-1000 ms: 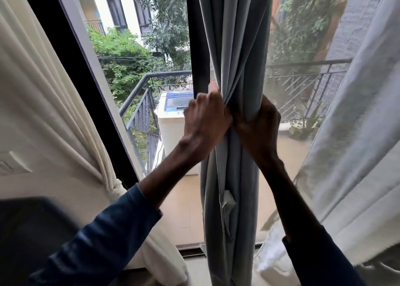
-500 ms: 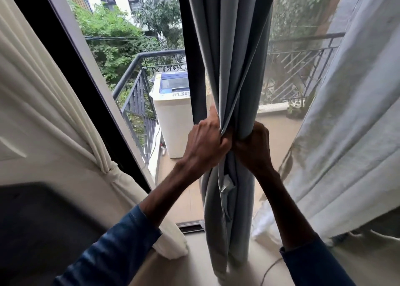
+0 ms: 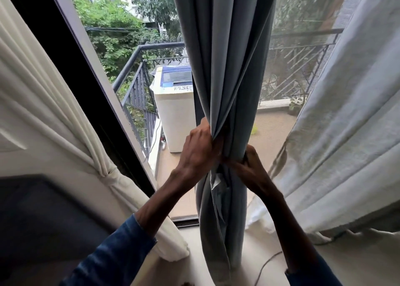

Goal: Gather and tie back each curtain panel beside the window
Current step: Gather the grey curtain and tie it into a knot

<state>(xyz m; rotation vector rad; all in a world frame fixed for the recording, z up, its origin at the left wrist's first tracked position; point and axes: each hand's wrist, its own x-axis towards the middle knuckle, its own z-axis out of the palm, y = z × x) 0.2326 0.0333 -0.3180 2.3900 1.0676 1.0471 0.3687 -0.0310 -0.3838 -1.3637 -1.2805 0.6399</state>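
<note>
A grey-blue curtain panel (image 3: 227, 69) hangs bunched in the middle of the window. My left hand (image 3: 198, 149) grips its folds from the left, and my right hand (image 3: 249, 168) clasps it from the right, slightly lower. Between the hands the fabric is squeezed into a narrow waist. Whatever lies under my fingers there is hidden. A cream curtain panel (image 3: 49, 104) at the left is tied in a knot (image 3: 108, 177). A pale sheer panel (image 3: 346, 134) hangs loose at the right.
A dark window frame (image 3: 71, 73) slants at the left. Outside are a balcony railing (image 3: 138, 78) and a white washing machine (image 3: 175, 117). A thin cable (image 3: 266, 264) lies on the sill at the bottom. A dark piece of furniture (image 3: 32, 220) fills the lower left.
Both hands have slid down the grey-blue panel while keeping their grip, and my view has tilted downward. The tied knot on the cream panel has come into view.
</note>
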